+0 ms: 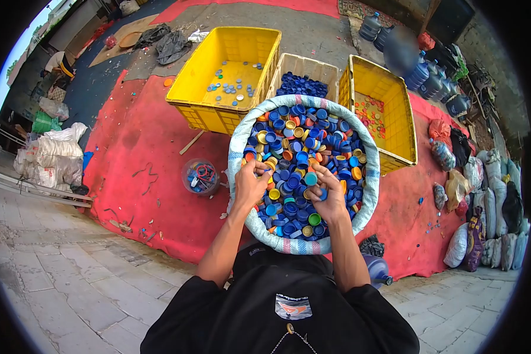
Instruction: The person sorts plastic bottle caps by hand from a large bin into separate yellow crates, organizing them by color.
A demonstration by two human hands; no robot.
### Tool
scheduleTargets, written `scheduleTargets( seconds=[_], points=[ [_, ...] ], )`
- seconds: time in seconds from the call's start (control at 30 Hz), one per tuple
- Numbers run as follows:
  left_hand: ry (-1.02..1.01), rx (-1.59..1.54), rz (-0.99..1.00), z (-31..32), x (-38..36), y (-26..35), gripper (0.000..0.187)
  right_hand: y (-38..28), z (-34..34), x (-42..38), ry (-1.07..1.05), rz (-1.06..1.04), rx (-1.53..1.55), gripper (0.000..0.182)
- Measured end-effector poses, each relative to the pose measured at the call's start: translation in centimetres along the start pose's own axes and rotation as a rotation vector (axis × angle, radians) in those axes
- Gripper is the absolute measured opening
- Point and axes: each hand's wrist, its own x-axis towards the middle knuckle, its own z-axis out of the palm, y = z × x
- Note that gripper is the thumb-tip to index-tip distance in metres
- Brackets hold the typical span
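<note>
A round sack [368, 200] with a rolled pale rim in blue and pink stripes stands before me, full of plastic bottle caps [289, 182]. Most of them are blue, mixed with yellow, orange and green ones. My left hand [252, 186] is over the sack's left side, thumb and fingers pinched, with a bit of a blue cap showing at the fingertips. On the right, my right hand [329, 194] curls its fingers around a blue bottle cap [323, 194]. A teal cap [310, 179] lies right at its fingertips.
Beyond the sack stand a yellow crate [218, 115] with scattered grey caps, a whitish crate [308, 64] of dark blue caps, and another yellow crate [398, 112] with red caps. A clear tub [200, 177] sits left on red matting. Filled bags [492, 194] and water jugs [419, 74] line the right.
</note>
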Motion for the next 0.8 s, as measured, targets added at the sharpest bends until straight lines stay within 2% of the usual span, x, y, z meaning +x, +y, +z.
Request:
scheduleTargets(
  seconds=[0.03,0.1,0.13,0.23,0.4,0.6,0.73,0.8],
  points=[
    [0.023,0.119,0.074,0.3,0.6,-0.4,0.018,0.1,-0.3,-0.5,-0.024,0.046,0.236,0.025],
    [0.074,0.357,0.226,0.9,2.0,-0.6,0.019,0.3,-0.5,-1.4,-0.017,0.064,0.269,0.025],
    [0.039,0.396,0.143,1.0,2.2,0.0,0.021,0.5,-0.5,-1.9,0.002,0.08,0.301,0.026],
    [0.114,0.551,0.139,1.8,3.2,0.3,0.022,1.0,-0.5,-2.9,0.023,0.086,0.328,0.027],
    [0.056,0.671,0.053,2.6,3.8,0.6,0.021,1.5,-1.0,-3.5,0.01,0.096,0.331,0.026],
    [-0.04,0.559,0.086,2.1,4.8,-0.4,0.019,2.0,-1.5,-3.7,-0.003,0.12,0.329,0.026],
    [-0.104,0.348,0.176,1.1,4.1,-0.4,0.023,1.9,-1.1,-3.5,0.022,0.124,0.296,0.03],
    [-0.176,-0.052,-0.068,0.6,3.4,0.1,0.02,1.8,-0.6,-3.3,0.042,0.128,0.303,0.033]
  ],
)
